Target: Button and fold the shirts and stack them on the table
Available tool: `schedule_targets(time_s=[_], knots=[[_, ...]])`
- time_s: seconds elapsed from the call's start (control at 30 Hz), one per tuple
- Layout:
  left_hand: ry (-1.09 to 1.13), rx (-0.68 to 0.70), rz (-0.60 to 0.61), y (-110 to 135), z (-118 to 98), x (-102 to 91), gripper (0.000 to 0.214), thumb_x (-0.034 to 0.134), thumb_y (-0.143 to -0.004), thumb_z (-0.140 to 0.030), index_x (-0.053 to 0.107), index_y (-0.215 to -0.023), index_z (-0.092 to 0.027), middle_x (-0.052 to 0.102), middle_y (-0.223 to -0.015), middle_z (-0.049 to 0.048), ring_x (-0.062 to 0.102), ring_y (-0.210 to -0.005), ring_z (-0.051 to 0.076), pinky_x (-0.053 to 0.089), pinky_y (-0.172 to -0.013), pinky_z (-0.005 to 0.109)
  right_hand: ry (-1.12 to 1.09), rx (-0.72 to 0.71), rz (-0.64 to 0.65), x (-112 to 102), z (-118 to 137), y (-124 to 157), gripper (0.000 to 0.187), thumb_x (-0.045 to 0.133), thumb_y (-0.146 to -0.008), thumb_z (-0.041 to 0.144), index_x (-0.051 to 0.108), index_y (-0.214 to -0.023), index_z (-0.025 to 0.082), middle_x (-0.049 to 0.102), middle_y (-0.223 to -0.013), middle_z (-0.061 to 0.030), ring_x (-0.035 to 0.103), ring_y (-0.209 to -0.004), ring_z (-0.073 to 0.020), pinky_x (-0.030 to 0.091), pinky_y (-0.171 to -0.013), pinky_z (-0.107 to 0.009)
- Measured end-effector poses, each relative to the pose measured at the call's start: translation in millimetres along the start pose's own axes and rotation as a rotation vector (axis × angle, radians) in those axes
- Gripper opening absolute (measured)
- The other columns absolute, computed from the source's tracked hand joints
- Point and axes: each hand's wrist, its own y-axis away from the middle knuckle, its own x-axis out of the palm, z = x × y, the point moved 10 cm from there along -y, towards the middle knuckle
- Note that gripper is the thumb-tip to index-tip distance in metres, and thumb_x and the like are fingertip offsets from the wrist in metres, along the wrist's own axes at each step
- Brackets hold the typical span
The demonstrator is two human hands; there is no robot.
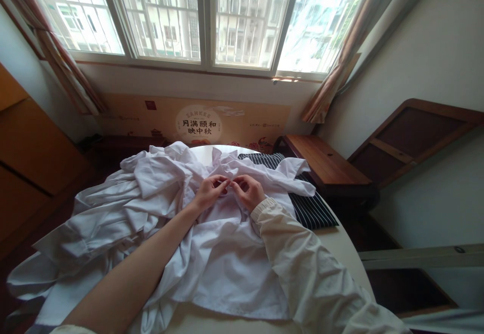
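Note:
A white shirt [234, 278] lies spread over the table, with its collar at the far side and a sleeve [295, 177] stretched out to the right. My left hand [212, 191] pinches the shirt's front just below the collar, thumb and forefinger together. Close beside it, fingertips almost touching, my right hand [247, 191] pinches the same area of cloth. Whether a button sits between the fingers is too small to tell. Heaped to the left is a pile of crumpled white garments [124, 208]. Partly under the shirt, on the right, a black cloth with white stripes [313, 208] lies flat.
The round pale table [346, 245] has its curved edge at the right. Behind it stand a low wooden cabinet [325, 160] and a printed yellow panel [242, 117] below the barred window [245, 21]. A wooden chair or frame [412, 137] leans at the right wall.

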Motion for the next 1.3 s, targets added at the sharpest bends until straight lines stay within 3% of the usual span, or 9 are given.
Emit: schedule_targets(time_s=[0.27,0.6,0.9,1.13,1.3], knots=[[-0.017,0.047,0.016,-1,-6,1.5,0.050,0.081,-0.078,-0.058,0.080,-0.099,-0.013,0.079,-0.090,0.0096,0.071,-0.073,0.018,0.059,-0.066,0.026,-0.024,0.010,-0.003,1,-7,0,0.023,0.074,-0.088,0.045,0.076,-0.093,0.022,0.077,-0.082,-0.0042,0.069,-0.067,-0.0192,0.057,-0.069,-0.032],[-0.059,0.040,-0.030,2,-5,-1.0,0.042,0.077,-0.084,-0.055,0.077,-0.094,-0.014,0.075,-0.078,0.0060,0.068,-0.065,0.016,0.054,-0.058,0.023,-0.003,-0.072,0.015,2,2,0,0.017,0.072,-0.090,0.040,0.078,-0.091,0.024,0.079,-0.086,-0.0041,0.070,-0.071,-0.0196,0.058,-0.070,-0.033],[-0.074,0.063,-0.003,2,-5,1.8,0.041,0.077,-0.084,-0.053,0.080,-0.099,-0.014,0.080,-0.090,0.0086,0.073,-0.074,0.019,0.061,-0.067,0.027,-0.048,0.041,0.014,4,-8,0,0.024,0.075,-0.086,0.046,0.077,-0.091,0.023,0.079,-0.082,-0.0031,0.072,-0.068,-0.0194,0.058,-0.067,-0.031],[-0.108,0.075,-0.018,4,-7,0.6,0.040,0.077,-0.085,-0.053,0.080,-0.096,-0.015,0.079,-0.086,0.0079,0.074,-0.073,0.019,0.061,-0.066,0.026,-0.138,0.102,0.026,6,-17,0,0.024,0.072,-0.087,0.045,0.077,-0.090,0.022,0.079,-0.081,-0.0044,0.071,-0.069,-0.0201,0.059,-0.068,-0.032],[-0.130,0.084,-0.035,3,-5,-1.4,0.043,0.077,-0.084,-0.056,0.080,-0.095,-0.015,0.079,-0.084,0.0082,0.073,-0.071,0.020,0.060,-0.063,0.027,-0.102,-0.022,-0.015,-3,0,-1,0.021,0.071,-0.088,0.042,0.076,-0.090,0.022,0.076,-0.085,-0.0060,0.068,-0.074,-0.0200,0.058,-0.073,-0.033]])
